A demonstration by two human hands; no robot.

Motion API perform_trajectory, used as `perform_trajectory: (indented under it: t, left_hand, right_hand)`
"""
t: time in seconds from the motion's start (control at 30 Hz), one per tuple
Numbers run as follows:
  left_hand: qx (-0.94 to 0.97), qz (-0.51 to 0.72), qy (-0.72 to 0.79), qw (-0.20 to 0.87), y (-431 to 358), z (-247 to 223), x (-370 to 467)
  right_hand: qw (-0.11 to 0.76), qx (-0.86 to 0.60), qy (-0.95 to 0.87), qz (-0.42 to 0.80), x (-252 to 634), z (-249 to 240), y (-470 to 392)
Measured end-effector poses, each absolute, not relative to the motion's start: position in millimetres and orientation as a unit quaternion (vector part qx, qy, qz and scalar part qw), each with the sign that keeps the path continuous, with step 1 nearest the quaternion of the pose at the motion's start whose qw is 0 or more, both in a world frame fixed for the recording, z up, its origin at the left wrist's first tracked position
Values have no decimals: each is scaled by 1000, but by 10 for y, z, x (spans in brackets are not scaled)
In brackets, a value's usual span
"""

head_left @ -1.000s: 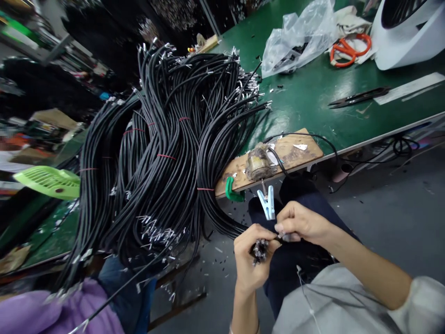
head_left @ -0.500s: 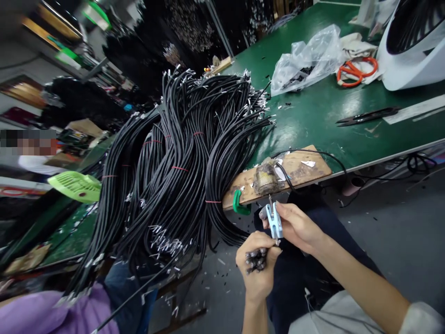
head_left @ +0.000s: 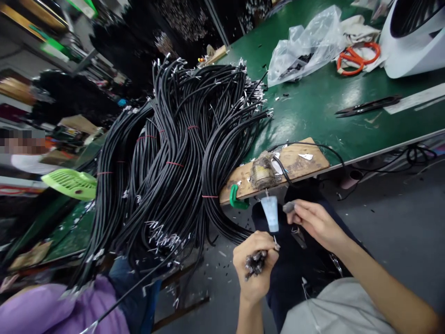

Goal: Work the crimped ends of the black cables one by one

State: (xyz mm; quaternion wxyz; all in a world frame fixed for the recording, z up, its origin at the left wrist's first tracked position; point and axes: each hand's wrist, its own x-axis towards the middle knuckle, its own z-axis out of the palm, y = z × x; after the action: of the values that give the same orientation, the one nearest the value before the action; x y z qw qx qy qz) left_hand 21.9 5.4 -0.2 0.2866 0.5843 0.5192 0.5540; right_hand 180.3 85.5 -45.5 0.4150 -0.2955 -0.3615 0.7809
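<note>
My left hand is wrapped round a bundle of black cables, whose dark ends stick out of the fist. One thin, light-coloured wire end pokes up beside the thumb, just below a light blue clothespin. The clothespin looks smeared and sits on the shaft of a small, dirty motor. To the right of the clothespin and apart from it, my right hand has its fingers drawn together, with a grey cover on a fingertip. Nothing shows between those fingers.
The motor sits on a wooden board with a green clamp. Large bundles of black cables hang over the table edge. Thread snips, orange-handled scissors and a plastic bag lie on the green table. A person's purple sleeve is at lower left.
My right hand has let go of the clothespin and moved right. The clothespin, sharp before, is now blurred. My left hand still grips its bundle. The whole view has shifted slightly.
</note>
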Motion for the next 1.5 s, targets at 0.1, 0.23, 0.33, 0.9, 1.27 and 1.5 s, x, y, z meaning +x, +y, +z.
perform_trajectory:
  t: [0.1,0.23,0.33,0.9,1.27,1.5]
  left_hand:
    - [614,512,532,279,24,42,224]
    - [652,443,559,258,-20,117,241]
    - [648,436,576,242,-71,177,241]
    - [633,467,582,205,-186,181,272]
    - [617,468,601,198,-172,145,340]
    - [660,414,584,227,-141,129,348]
  right_hand:
    - [459,-313,-539,633,1957,-263,711]
    - [459,-239,-742,426,1907,29,542]
    - [517,-262,-726,371,1807,67,502]
    - [586,-259,-524,561,1568,-102,340]
    - [459,-198,-299,813,1595,-160,344]
    - [488,-345,-513,616,1648,-118,367]
